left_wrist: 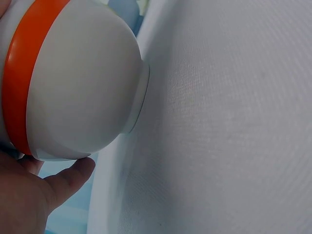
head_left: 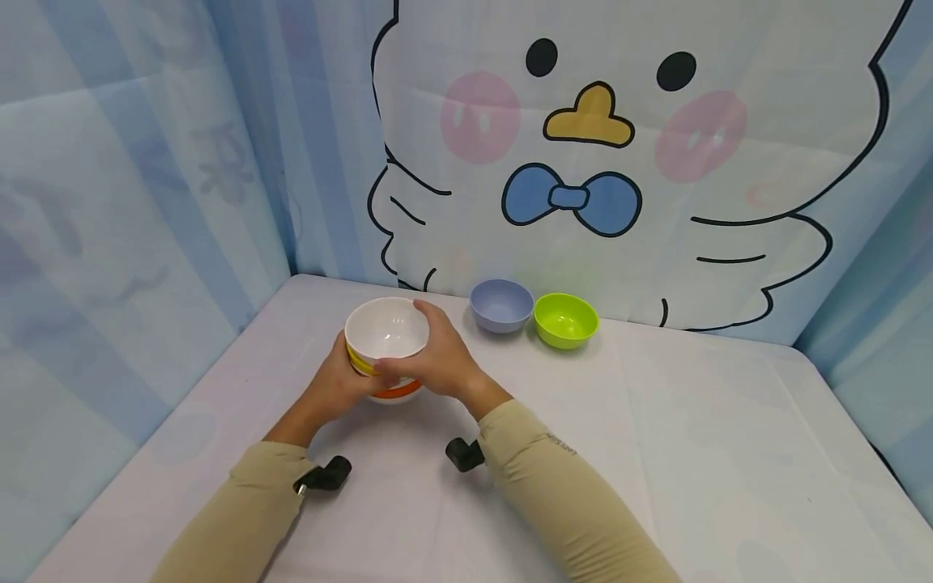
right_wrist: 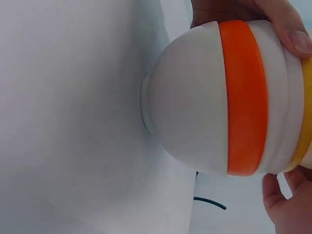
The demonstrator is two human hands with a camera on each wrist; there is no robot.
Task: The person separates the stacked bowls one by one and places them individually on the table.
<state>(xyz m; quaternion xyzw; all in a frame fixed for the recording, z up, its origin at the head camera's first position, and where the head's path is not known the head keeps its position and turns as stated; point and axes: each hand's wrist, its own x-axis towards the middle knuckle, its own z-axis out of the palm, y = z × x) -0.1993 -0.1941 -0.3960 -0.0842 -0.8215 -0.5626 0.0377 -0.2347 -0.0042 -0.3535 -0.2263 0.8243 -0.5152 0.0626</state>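
Yellow-banded white bowl (head_left: 386,325): one, nested in orange-banded white bowl (right_wrist: 246,97), one, on my left side of the table (head_left: 692,429). Left hand (head_left: 338,389): grip curled round the orange-banded one. Right hand (head_left: 446,356): grip pinching the yellow-banded one. Further back, rightward, I count a blue bowl (head_left: 501,307) beside a green bowl (head_left: 566,321).

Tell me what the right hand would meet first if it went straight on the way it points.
The yellow-banded white bowl, stacked above the orange-banded bowl: the right hand already grips it, so no gap shows. What comes beyond is harder to judge for depth.
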